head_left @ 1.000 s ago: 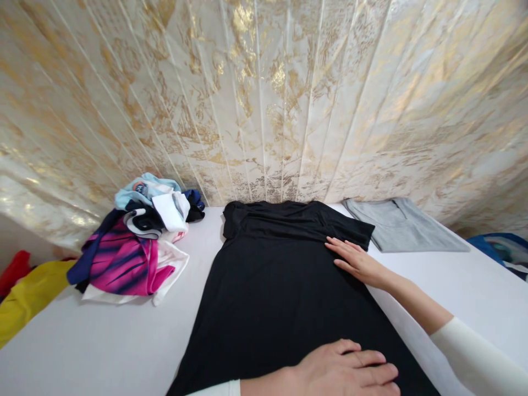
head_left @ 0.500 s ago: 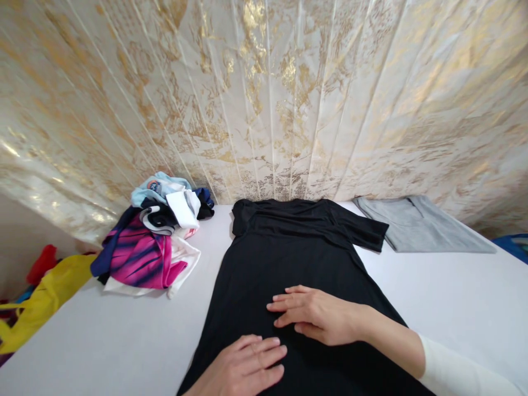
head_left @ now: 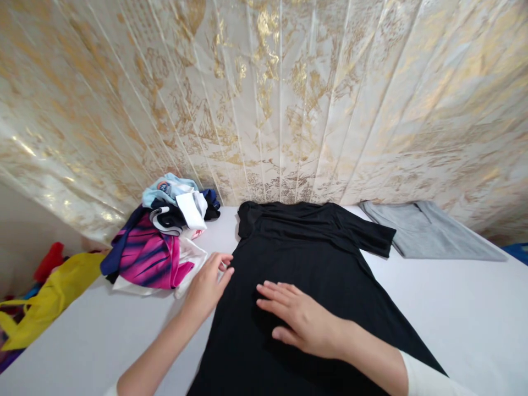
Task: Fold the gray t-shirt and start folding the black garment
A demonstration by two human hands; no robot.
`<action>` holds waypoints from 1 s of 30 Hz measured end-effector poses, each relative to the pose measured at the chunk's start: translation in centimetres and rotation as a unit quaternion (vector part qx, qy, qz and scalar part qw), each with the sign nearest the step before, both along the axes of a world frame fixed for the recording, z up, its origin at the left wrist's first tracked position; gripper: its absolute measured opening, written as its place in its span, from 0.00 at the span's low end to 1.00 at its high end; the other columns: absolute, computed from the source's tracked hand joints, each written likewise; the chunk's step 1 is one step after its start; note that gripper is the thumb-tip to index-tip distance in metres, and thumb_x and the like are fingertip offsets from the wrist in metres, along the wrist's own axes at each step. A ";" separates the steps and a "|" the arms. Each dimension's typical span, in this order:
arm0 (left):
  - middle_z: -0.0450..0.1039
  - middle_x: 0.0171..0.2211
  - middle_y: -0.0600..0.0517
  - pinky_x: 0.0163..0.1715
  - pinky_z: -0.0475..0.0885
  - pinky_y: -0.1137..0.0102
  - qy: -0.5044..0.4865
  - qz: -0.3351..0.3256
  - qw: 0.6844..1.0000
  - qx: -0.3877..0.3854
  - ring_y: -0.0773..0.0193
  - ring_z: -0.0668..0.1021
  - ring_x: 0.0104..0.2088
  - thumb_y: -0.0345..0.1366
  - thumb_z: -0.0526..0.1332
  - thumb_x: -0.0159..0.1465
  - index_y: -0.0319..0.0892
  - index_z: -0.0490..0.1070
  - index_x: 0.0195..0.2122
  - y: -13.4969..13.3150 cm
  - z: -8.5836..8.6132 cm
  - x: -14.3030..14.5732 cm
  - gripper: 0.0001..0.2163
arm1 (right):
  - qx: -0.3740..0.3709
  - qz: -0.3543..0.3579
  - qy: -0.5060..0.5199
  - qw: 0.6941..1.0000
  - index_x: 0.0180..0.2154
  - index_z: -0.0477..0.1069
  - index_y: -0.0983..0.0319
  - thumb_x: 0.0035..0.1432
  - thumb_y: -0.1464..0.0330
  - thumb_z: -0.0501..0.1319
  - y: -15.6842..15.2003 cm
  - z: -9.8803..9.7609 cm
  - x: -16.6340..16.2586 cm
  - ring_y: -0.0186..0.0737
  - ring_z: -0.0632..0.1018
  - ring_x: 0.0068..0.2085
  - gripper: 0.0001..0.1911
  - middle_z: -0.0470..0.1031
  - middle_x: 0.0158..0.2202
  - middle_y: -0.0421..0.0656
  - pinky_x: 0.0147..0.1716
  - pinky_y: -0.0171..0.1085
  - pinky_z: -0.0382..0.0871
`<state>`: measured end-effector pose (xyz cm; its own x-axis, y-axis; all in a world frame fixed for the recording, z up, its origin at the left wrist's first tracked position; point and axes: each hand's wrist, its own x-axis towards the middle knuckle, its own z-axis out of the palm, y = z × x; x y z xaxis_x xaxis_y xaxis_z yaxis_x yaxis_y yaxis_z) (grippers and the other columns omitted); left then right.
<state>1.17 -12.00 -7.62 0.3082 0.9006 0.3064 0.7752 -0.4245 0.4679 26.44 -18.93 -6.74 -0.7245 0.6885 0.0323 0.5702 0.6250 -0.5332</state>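
A black short-sleeved shirt (head_left: 301, 264) lies spread on the white table, its collar end toward the wall and its lower end running out of view at the bottom. At the shirt's left side edge is my left hand (head_left: 209, 283), fingers slightly bent and thumb apart, with nothing gripped in it. Whether its fingertips touch the cloth I cannot tell. My right hand (head_left: 299, 319) hovers over or rests lightly on the middle of the shirt, palm down, fingers stretched out. The right sleeve lies flat outward; the left one looks bunched in near the shoulder.
A heap of crumpled clothes (head_left: 165, 242) sits left of the shirt on the white table (head_left: 103, 330). Folded grey cloth (head_left: 429, 231) lies at the back right. Beyond the left table edge is a yellow bag-like item (head_left: 61, 291). A gold-patterned curtain (head_left: 268, 99) hangs behind.
My left hand has moved from the shirt's lower middle up and left to its side edge. My right hand has shifted slightly left, fingers still stretched. The view has turned a little left.
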 end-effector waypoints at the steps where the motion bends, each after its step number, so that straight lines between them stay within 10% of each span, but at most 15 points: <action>1: 0.70 0.39 0.50 0.37 0.72 0.66 0.028 0.021 0.999 0.012 0.61 0.76 0.36 0.35 0.54 0.66 0.43 0.65 0.42 1.7 0.1 0.0 0.06 | -0.017 0.021 0.014 1.000 0.64 0.55 0.59 0.64 0.58 0.54 -0.9 -0.1 -0.5 0.45 0.51 0.67 0.30 0.48 0.68 0.48 0.64 0.50 0.47; 9: 0.68 0.41 0.49 0.42 0.67 0.65 0.258 -0.001 0.962 0.094 0.57 0.72 0.42 0.33 0.60 0.64 0.43 0.65 0.41 6.0 0.4 3.8 0.06 | -0.023 0.106 0.043 0.993 0.67 0.47 0.56 0.64 0.51 0.50 -2.4 -1.4 -1.6 0.44 0.49 0.68 0.34 0.48 0.68 0.46 0.66 0.48 0.45; 20: 0.70 0.37 0.45 0.39 0.68 0.63 0.271 0.080 0.956 0.077 0.52 0.73 0.41 0.27 0.53 0.63 0.41 0.67 0.36 10.4 -0.4 2.1 0.05 | 0.023 0.137 0.030 0.990 0.67 0.43 0.55 0.65 0.54 0.52 -2.2 -3.3 -1.6 0.44 0.47 0.68 0.34 0.43 0.69 0.44 0.66 0.49 0.43; 30: 0.68 0.38 0.51 0.40 0.68 0.67 0.157 -0.049 0.984 0.068 0.59 0.73 0.41 0.30 0.51 0.66 0.45 0.63 0.38 4.1 0.8 2.1 0.05 | -0.035 0.114 0.048 0.992 0.67 0.47 0.57 0.65 0.52 0.50 -2.6 -1.4 -1.6 0.46 0.48 0.68 0.34 0.46 0.68 0.47 0.65 0.52 0.44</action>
<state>3.24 -7.95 -6.80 0.4898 0.8196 0.2972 0.8251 -0.5459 0.1456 24.88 -21.55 -8.12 -0.8572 0.5105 0.0676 0.3625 0.6914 -0.6250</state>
